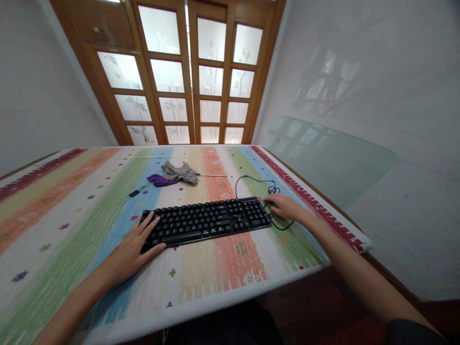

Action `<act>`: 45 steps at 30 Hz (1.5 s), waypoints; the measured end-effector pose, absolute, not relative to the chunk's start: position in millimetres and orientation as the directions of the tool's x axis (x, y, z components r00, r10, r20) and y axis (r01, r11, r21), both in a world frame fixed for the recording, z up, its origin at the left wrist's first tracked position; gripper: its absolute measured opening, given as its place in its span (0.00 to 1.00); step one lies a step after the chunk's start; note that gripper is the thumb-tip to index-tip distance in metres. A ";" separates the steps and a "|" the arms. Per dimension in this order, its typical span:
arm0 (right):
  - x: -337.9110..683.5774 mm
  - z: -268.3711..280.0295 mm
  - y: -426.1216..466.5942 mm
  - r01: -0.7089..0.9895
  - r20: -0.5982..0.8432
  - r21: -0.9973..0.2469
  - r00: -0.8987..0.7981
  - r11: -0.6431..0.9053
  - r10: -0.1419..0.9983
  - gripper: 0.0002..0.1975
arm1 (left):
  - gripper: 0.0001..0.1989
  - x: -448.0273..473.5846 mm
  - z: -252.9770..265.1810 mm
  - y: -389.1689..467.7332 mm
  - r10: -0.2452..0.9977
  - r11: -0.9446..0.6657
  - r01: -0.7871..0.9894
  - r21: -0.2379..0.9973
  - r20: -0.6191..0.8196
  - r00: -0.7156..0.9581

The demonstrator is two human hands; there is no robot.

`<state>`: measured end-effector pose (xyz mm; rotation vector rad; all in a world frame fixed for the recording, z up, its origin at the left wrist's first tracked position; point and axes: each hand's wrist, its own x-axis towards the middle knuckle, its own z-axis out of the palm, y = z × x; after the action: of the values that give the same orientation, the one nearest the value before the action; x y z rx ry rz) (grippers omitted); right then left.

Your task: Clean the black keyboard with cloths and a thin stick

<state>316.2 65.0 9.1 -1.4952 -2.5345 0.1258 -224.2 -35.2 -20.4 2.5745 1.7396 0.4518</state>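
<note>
A black keyboard (212, 220) lies flat on the table, slightly angled. My left hand (140, 239) rests over its left end, fingers spread across the keys and thumb along the front edge. Beyond the keyboard's right end, my right hand (283, 206) is closed around part of a thin black cable (283, 229), fingertips pointing left. The cable loops behind and below that hand, with a small tangle at the far side. The palm of the right hand is hidden.
Behind the keyboard lie a crumpled grey cloth (181, 172), a purple cloth (161, 180) and a small black object (134, 193). A thin light stick (213, 176) extends beside the grey cloth. A striped tablecloth (194, 282) covers the table. Glazed wooden doors (190, 96) stand beyond.
</note>
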 end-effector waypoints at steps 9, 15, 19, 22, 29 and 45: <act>339.9 22.2 55.5 0.869 0.015 -0.129 -0.481 0.478 0.877 0.29 | 0.38 -223.4 -22.6 -34.2 0.912 -0.379 0.910 0.166 0.232 0.338; 345.2 39.2 48.1 0.888 0.084 -0.142 -0.429 0.437 0.900 0.12 | 0.38 -222.5 -22.2 -35.1 0.909 -0.387 0.906 0.173 0.237 0.343; 341.4 64.7 41.6 0.848 0.215 -0.293 -0.392 0.442 0.894 0.08 | 0.38 -222.8 -22.4 -35.1 0.904 -0.393 0.904 0.168 0.251 0.346; 323.2 79.5 31.7 0.823 0.256 -0.359 -0.367 0.440 0.894 0.13 | 0.38 -222.6 -21.7 -35.1 0.905 -0.393 0.904 0.171 0.249 0.346; 241.3 81.3 -1.1 0.599 0.123 -0.364 -0.728 0.713 0.674 0.14 | 0.39 -220.9 -18.9 -36.0 0.918 -0.376 0.905 0.200 0.209 0.336; 208.6 18.1 -0.9 0.579 0.404 -0.065 -0.730 0.813 0.552 0.39 | 0.37 -217.5 -19.3 -39.0 0.915 -0.366 0.902 0.230 0.267 0.303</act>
<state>208.6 -0.9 18.1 -0.8470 -2.5889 -0.0911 -217.5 -39.0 -19.3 2.5065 1.7476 0.5528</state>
